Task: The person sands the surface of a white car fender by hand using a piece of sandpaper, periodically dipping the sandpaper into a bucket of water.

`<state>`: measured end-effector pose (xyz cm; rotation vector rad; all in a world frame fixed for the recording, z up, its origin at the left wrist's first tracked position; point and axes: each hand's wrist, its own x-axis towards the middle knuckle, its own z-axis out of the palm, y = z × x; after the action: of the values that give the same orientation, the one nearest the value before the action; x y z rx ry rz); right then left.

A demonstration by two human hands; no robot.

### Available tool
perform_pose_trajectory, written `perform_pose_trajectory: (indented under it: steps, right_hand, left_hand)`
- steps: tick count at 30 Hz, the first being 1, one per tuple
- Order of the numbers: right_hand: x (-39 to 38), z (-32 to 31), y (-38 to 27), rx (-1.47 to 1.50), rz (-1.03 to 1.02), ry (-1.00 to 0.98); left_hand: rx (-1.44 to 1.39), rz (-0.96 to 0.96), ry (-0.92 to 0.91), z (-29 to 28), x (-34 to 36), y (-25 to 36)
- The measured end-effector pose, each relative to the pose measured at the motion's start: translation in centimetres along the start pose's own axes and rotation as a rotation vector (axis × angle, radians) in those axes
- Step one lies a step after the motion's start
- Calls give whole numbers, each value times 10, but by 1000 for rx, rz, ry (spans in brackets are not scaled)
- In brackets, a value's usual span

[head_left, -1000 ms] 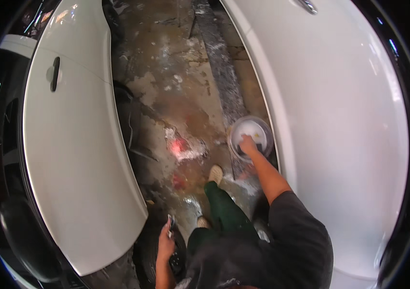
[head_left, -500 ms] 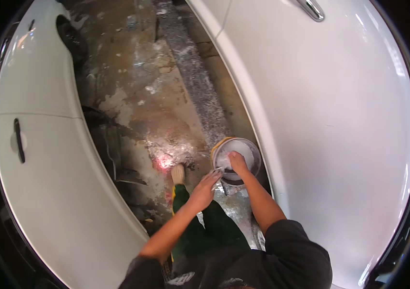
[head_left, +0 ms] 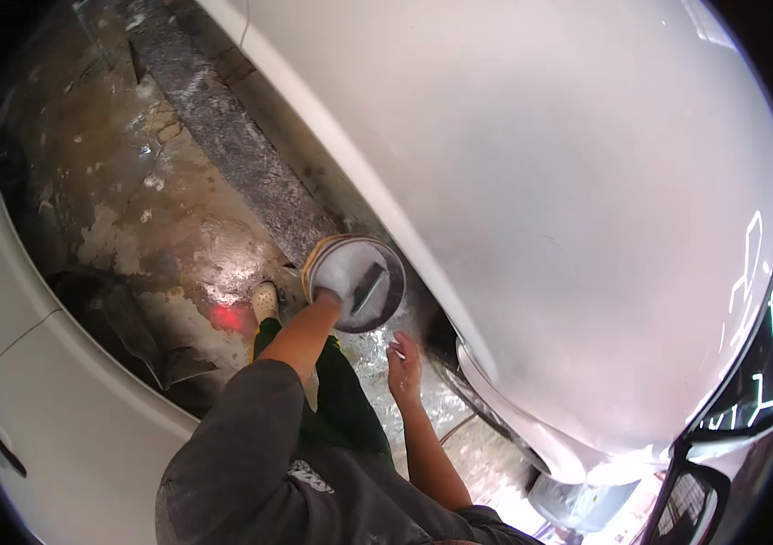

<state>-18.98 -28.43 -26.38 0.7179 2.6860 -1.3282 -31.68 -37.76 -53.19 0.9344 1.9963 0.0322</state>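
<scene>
My left hand (head_left: 326,303) reaches into a round bucket (head_left: 343,322) of pale, cloudy water, its fingers mostly hidden below the rim. A dark bar-shaped object (head_left: 370,286) with a light edge lies inside the bucket. My right hand (head_left: 404,368) is just below the bucket on the right, fingers curled around a small whitish bit that I cannot make out. The bucket stands on the wet floor beside the lower edge of a white car panel (head_left: 541,182).
A second white car (head_left: 59,409) with a dark handle runs along my left, a dark wheel area beside it. My clog (head_left: 265,300) is on the stained concrete floor (head_left: 168,227). A dark side mirror (head_left: 690,495) sits at lower right.
The view has swung rightward, with more white panel showing. My left hand rose from low left into the bucket, while my right hand came out of it and now hangs below the rim.
</scene>
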Motion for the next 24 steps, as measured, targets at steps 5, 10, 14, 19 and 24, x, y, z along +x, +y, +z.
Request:
perform_pose_trajectory:
  steps: [5,10,14,19,24]
  right_hand:
    - [-10,-3,-19,-106,-36,-1]
    - [24,-19,-77,-36,-272,-88]
    - [26,-53,-107,-107,-499,-3]
    - [-14,-138,-92,260,-95,42]
    - [-91,-212,-36,813,101,345]
  left_hand:
    - [-69,-37,192,-24,-65,1]
    - [-405,-21,427,-157,-229,-14]
    - [-678,255,464,-214,-274,22]
    - [-860,487,385,-266,-301,127]
    - [-1033,620,492,-232,-276,236]
